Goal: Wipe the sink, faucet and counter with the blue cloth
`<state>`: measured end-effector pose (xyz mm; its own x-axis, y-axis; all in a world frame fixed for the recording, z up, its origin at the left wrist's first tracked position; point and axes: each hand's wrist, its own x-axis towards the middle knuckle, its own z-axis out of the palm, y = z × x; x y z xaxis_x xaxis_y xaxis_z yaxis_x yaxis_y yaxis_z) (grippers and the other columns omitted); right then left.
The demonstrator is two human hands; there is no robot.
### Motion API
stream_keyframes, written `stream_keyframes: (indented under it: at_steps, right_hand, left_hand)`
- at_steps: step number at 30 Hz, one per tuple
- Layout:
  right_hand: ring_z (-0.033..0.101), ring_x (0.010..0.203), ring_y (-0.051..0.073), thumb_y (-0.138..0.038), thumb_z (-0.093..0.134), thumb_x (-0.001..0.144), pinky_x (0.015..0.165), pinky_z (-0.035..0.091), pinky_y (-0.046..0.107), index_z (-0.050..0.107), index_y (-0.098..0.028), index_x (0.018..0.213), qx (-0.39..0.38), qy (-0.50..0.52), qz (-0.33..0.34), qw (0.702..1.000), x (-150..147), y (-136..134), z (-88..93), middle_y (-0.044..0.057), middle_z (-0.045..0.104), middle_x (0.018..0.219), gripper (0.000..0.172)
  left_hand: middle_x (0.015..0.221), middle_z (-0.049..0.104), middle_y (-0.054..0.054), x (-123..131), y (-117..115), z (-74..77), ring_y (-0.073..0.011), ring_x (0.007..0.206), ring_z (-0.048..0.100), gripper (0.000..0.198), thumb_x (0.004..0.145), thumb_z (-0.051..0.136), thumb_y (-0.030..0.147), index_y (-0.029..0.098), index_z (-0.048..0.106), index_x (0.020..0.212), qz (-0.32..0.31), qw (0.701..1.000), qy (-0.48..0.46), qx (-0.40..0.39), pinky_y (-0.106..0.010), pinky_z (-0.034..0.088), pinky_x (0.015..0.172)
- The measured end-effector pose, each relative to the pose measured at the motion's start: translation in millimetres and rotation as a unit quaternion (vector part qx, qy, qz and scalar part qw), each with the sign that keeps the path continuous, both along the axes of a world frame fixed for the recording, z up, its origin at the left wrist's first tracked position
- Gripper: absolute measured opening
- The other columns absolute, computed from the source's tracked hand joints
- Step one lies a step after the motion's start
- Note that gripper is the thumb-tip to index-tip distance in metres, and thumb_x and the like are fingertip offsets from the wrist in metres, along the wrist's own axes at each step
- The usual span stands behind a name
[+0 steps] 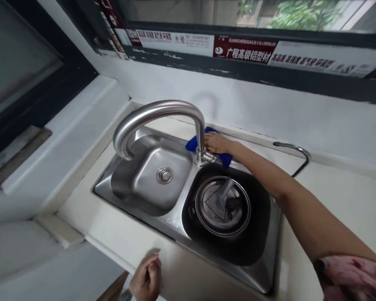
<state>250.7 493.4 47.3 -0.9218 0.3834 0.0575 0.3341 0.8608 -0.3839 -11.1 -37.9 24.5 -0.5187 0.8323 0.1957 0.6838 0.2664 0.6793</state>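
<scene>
Hands apart. Right hand (218, 142) clasps cloth (191, 144) behind tap (163, 108), by sink (179, 228) back edge, palm down likely for pressing; left hand (148, 276) loosely curled near counter (113, 223) front, nothing visible inside.

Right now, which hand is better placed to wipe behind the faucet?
Probably the right hand: it holds the blue cloth behind the faucet. The left hand is near the front edge of the counter, across the sink.
</scene>
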Motion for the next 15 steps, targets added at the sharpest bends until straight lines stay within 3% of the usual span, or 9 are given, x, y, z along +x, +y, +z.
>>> stream_keyframes:
  at_steps: [5, 9, 15]
  right_hand:
    - [0.044, 0.148, 0.028, -0.024, 0.051, 0.099, 0.126, 0.027, 0.054, 0.076, -0.026, 0.124, 0.042, -0.03, -0.082, 0.995, 64.3, -49.1, -7.7, 0.002, 0.056, 0.157, 0.035]
    - [0.045, 0.147, 0.027, -0.024, 0.047, 0.098, 0.126, 0.028, 0.054, 0.077, -0.028, 0.121, 0.075, -0.034, -0.161, 0.983, 105.3, -85.4, -17.7, 0.001, 0.058, 0.156, 0.037]
    - [0.045, 0.146, 0.03, -0.022, 0.047, 0.098, 0.12, 0.035, 0.055, 0.075, -0.025, 0.121, 0.126, -0.078, -0.264, 0.953, 130.7, -123.7, -15.9, 0.004, 0.057, 0.157, 0.037]
  left_hand:
    - [0.07, 0.072, -0.001, -2.4, 3.2, -4.7, -0.0131, 0.058, 0.068, 0.028, 0.099, 0.054, 0.033, 0.018, 0.077, 0.092, -0.022, 0.999, 0.004, 0.031, -0.021, 0.056, 0.058]
    - [0.07, 0.073, -0.001, -3.6, 6.3, -11.1, -0.0137, 0.061, 0.07, 0.03, 0.099, 0.053, 0.034, 0.018, 0.077, 0.093, -0.025, 0.999, 0.007, 0.045, -0.022, 0.058, 0.062]
    - [0.076, 0.075, -0.001, -3.9, 8.1, -17.0, -0.0134, 0.067, 0.072, 0.028, 0.099, 0.052, 0.032, 0.019, 0.077, 0.095, -0.031, 0.997, 0.015, 0.062, -0.022, 0.058, 0.067]
